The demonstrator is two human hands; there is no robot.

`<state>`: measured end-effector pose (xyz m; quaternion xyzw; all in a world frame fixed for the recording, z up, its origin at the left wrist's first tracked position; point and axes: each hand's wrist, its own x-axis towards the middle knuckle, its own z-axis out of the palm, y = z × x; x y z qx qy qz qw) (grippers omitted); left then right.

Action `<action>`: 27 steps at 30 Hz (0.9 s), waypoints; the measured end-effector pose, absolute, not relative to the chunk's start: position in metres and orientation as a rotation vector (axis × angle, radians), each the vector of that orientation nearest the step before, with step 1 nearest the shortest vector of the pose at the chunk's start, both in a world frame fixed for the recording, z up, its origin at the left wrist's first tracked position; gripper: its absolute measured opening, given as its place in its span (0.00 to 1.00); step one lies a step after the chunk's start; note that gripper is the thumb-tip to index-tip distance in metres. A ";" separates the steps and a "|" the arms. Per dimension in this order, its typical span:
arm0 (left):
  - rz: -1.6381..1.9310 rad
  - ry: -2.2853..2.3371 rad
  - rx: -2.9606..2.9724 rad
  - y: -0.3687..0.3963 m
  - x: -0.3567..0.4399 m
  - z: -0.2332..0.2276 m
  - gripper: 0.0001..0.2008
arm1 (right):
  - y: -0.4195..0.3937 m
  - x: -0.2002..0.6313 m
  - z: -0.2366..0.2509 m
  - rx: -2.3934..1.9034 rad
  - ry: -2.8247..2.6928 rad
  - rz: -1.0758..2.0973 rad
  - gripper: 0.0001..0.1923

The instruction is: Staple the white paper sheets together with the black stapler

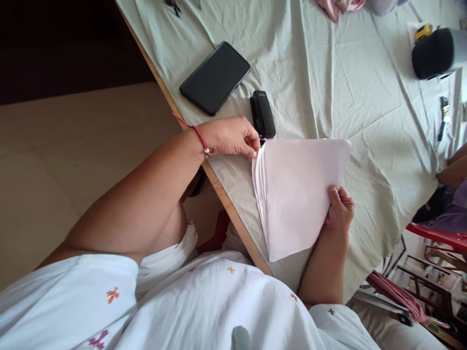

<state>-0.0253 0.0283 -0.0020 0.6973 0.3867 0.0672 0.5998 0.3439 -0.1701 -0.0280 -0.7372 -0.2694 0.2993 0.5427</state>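
Note:
A stack of several white paper sheets lies on the cloth-covered table, its left edges fanned apart. My left hand, with a red thread bracelet on the wrist, pinches the top left corner of the stack. My right hand grips the stack's right edge, thumb on top. A small black stapler sits on the cloth just above the stack's corner, close to my left fingers. A black phone lies face up to the left of the stapler.
The table's wooden edge runs diagonally at the left. A black cylindrical object and a yellow item are at the far right. Pink cloth is at the top. Another person's arm and a red chair are on the right.

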 end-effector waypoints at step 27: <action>0.269 1.044 1.659 0.027 -0.017 -0.008 0.13 | -0.170 0.343 -0.030 -1.710 -0.625 0.675 0.29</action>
